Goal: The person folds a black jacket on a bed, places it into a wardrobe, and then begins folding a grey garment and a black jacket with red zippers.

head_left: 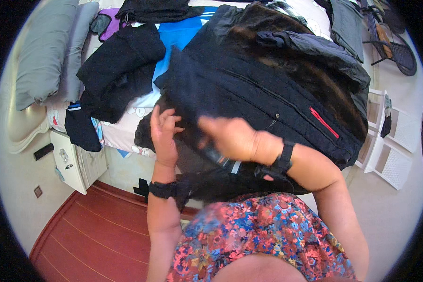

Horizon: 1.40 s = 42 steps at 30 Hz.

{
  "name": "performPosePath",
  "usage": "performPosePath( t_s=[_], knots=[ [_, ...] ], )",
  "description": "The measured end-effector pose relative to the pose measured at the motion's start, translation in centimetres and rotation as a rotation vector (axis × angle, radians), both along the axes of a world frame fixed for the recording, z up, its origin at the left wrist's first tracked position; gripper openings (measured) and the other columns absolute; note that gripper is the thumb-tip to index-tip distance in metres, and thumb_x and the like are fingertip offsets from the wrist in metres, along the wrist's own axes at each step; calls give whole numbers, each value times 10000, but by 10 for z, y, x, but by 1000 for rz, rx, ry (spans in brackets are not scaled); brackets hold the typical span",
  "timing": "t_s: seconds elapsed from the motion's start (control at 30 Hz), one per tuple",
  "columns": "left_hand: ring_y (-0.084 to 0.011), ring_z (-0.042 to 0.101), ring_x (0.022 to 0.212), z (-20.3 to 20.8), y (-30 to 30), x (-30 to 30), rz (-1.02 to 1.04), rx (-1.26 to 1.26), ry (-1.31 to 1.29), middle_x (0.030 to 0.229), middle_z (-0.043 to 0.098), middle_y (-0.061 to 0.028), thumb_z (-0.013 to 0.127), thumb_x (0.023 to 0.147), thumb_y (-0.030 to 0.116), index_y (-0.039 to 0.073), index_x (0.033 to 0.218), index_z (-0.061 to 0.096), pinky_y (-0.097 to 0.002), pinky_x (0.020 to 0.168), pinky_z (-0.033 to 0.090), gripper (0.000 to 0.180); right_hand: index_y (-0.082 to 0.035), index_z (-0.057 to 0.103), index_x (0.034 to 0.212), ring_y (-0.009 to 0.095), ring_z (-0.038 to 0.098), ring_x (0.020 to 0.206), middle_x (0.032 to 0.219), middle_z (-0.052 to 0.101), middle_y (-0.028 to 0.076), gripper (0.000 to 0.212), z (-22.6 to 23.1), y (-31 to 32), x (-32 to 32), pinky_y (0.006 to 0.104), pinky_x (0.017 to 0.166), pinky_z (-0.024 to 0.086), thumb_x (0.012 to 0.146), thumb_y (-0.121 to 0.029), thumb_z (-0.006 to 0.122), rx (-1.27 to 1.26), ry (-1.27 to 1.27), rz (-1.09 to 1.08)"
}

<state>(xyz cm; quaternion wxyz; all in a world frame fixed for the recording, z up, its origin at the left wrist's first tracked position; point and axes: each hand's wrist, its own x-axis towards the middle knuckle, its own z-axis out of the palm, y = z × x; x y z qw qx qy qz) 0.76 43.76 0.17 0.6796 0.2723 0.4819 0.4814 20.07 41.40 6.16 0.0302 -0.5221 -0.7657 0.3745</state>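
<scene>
A large dark navy padded jacket with a red zip pocket lies spread over the bed, its brown lining showing at the top. My left hand rests with its fingers apart against the jacket's lower left edge. My right hand is blurred and lies flat on the jacket's front near the hem. Whether its fingers pinch the fabric cannot be made out. Both wrists carry black bands.
More dark clothes and a blue garment are piled on the bed. Grey pillows lie at the left. A white bedside cabinet stands over red floor; white shelving stands at the right.
</scene>
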Motion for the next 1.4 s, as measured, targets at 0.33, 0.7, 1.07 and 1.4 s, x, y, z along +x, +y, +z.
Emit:
performPosePath(
  t_s=[0.33, 0.7, 1.07, 1.4],
  knots=[
    [-269, 546, 1031, -14, -25, -30, 436, -252, -125, 1180, 539, -137, 569, 798, -34, -60, 1190, 487, -376, 925, 434, 401, -51, 546, 1026, 345, 599, 758, 815, 593, 161, 271, 1, 4, -9, 421, 648, 497, 780, -159, 579, 31, 158, 186],
    [-254, 538, 1057, -6, -54, -29, 504, -163, 19, 1191, 535, -134, 518, 812, -22, -57, 1198, 479, -368, 950, 408, 389, -42, 538, 1008, 322, 536, 962, 1007, 555, 138, 329, -86, 102, 43, 410, 762, 453, 722, -169, 639, 388, -417, -5],
    [-224, 521, 1060, 10, -57, -25, 548, -18, 134, 1187, 527, -123, 509, 790, -34, -49, 1207, 453, -342, 959, 385, 421, -15, 637, 947, 238, 626, 830, 903, 645, 114, 194, -89, 140, 78, 331, 758, 498, 772, -77, 580, 55, -119, -476],
    [-213, 547, 1019, 29, -1, -22, 458, 222, 159, 1143, 550, -132, 492, 867, 61, -44, 1153, 478, -334, 920, 418, 305, -5, 588, 1088, 137, 614, 840, 996, 640, 64, 244, 19, 113, 73, 259, 762, 496, 850, -33, 544, -472, 1277, -844]
  ],
)
